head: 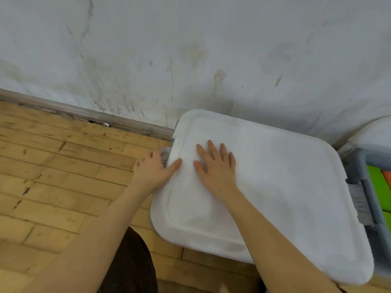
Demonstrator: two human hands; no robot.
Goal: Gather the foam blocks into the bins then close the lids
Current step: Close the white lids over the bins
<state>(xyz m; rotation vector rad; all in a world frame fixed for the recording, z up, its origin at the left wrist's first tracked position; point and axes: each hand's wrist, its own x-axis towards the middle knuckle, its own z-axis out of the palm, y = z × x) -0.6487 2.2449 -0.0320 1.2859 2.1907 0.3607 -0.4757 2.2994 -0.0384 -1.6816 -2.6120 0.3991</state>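
A white lid (pixel 275 187) covers a grey bin that stands on the wooden floor against the wall. My right hand (pixel 215 166) lies flat on the lid's left part, fingers spread. My left hand (pixel 154 168) is at the bin's left edge: its thumb rests on the lid and its fingers curl around the grey latch (pixel 165 154) on the side. A second grey bin (pixel 359 166) at the right edge stands uncovered, with green foam blocks (pixel 376 182) and an orange foam block (pixel 387 178) inside. The first bin's contents are hidden.
A stained white wall (pixel 190 49) with a grey baseboard (pixel 84 115) runs behind the bins. Wooden floor (pixel 53 176) spreads to the left. Another white lid (pixel 374 132) leans behind the second bin. My dark-clothed knee (pixel 131 263) is at the bottom.
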